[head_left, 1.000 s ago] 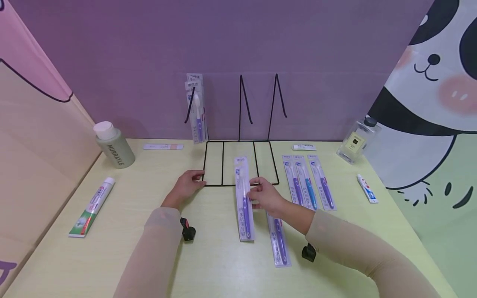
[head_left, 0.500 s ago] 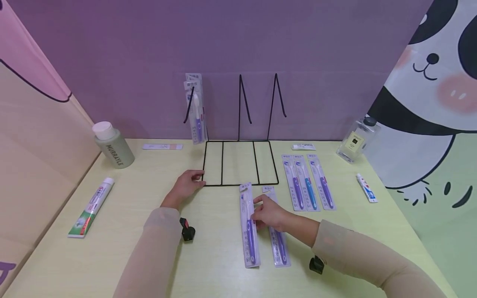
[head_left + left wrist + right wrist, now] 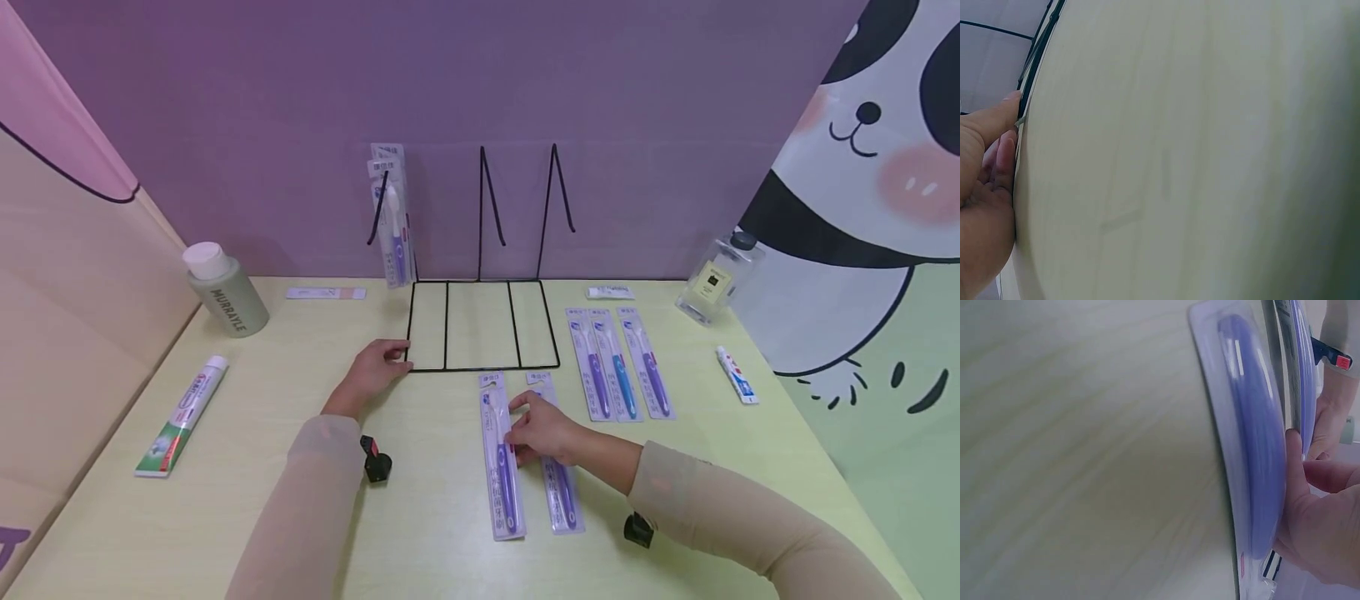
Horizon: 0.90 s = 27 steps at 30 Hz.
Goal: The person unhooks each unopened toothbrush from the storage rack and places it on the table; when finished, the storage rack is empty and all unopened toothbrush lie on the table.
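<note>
My left hand point(image 3: 375, 368) pinches the front left corner of a black wire display rack point(image 3: 480, 369); in the left wrist view its thumb and fingers point(image 3: 1005, 153) meet at the dark wire. A packaged toothbrush point(image 3: 502, 492) with a purple handle lies in front of the rack, and my right hand point(image 3: 546, 429) grips it by its right edge. Another packaged toothbrush point(image 3: 562, 496) lies just to its right, partly hidden under that hand; its purple handle point(image 3: 1257, 437) fills much of the right wrist view. Packaged toothbrushes point(image 3: 392, 221) hang on the rack's left hook.
Three packaged toothbrushes point(image 3: 618, 375) lie right of the rack. A small box point(image 3: 610, 292), a small toothpaste tube point(image 3: 737, 377) and a glass bottle point(image 3: 712, 279) are farther right. At left are a green-grey bottle point(image 3: 228, 296), a large toothpaste tube point(image 3: 182, 417) and a flat strip point(image 3: 326, 293).
My right hand has brought the packaged toothbrush from over the rack's front edge toward me, down beside the other one. During the last half second it stays there. My left hand keeps its place.
</note>
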{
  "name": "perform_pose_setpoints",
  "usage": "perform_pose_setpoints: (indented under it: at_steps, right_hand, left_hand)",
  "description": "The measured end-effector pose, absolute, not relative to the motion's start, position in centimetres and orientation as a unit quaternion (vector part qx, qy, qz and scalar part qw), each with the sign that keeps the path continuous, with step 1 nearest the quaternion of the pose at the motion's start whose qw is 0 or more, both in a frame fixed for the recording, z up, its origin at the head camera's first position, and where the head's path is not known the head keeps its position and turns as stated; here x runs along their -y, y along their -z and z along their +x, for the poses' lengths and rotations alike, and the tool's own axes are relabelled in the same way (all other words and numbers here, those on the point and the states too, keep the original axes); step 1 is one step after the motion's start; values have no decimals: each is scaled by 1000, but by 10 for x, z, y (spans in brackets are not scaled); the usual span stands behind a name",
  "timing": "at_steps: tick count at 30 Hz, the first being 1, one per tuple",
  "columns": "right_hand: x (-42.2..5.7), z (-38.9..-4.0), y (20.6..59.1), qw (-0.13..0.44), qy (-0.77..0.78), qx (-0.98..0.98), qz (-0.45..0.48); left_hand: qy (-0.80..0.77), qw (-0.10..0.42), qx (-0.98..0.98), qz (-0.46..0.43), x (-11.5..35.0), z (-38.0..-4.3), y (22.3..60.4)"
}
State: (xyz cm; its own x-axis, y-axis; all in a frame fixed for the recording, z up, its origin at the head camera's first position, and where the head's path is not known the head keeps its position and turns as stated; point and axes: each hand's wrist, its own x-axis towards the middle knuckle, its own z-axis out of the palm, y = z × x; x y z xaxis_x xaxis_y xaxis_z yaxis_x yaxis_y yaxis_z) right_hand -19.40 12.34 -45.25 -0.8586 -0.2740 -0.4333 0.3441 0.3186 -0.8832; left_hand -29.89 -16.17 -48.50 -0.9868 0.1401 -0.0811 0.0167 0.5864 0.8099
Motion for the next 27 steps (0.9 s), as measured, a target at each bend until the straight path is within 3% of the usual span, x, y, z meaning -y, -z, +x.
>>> perform_pose_setpoints:
  at_steps: [14,23,27]
  right_hand:
    - [-133,-205,436,242,407,-879,-58]
    - [-176,-273,428,47,332,-933,-130]
    - [-194,-298,440,53,321,-936,-134]
  left_hand:
    - [-457,68,-886,45,162,-300,487]
    - [-464,69,-882,39,162,-299,486]
    - [-468,69,-880,40,161,-297,485]
